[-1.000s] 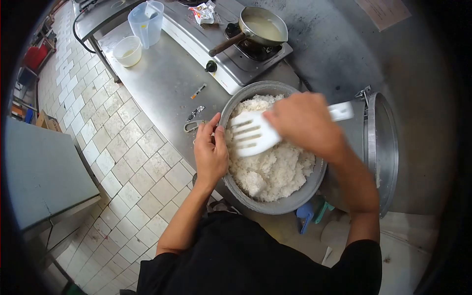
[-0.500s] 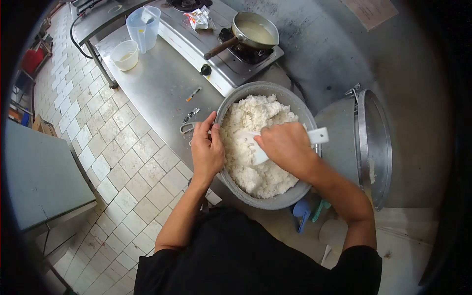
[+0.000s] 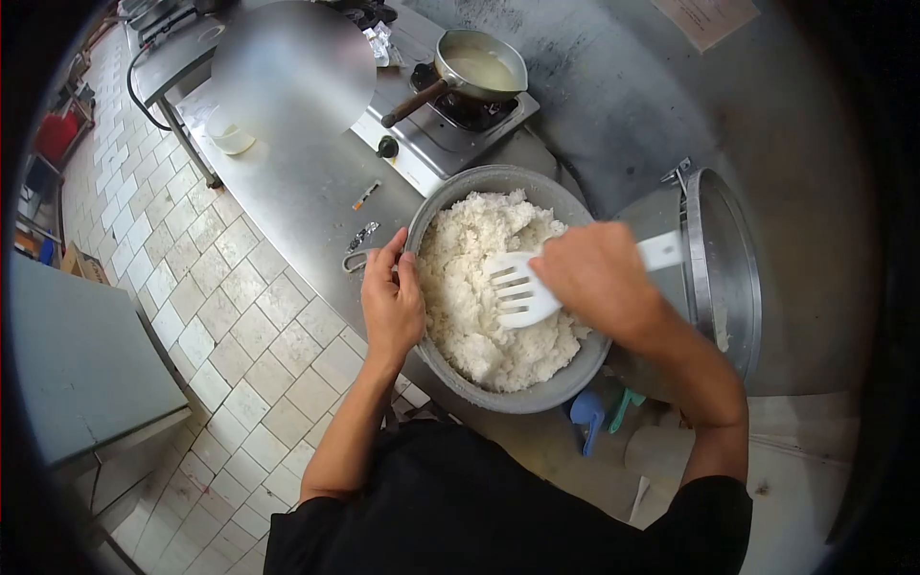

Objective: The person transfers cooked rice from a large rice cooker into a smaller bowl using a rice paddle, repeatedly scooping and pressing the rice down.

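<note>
A large grey pot [image 3: 428,356] stands in front of me, heaped with cooked white rice [image 3: 470,259]. My left hand [image 3: 391,299] grips the pot's left rim, fingers on the outside and thumb near the edge. In my right hand [image 3: 599,280] is a white slotted spatula [image 3: 527,292], held by its handle above the right half of the pot. Its slotted head points left and its tips touch the rice. The handle's end sticks out to the right, past my fist.
Behind the pot, a saucepan [image 3: 479,69] of cloudy liquid sits on a gas stove [image 3: 431,144]. To the right is a round metal lid [image 3: 733,278]. Blue [image 3: 587,410] and green utensils lie below the pot. A plastic tub [image 3: 230,132] stands left on the steel counter [image 3: 297,192].
My right hand and the spatula have moved right and lifted, so the slotted head now shows more above the rice. My left hand stays on the rim. The view has shifted slightly.
</note>
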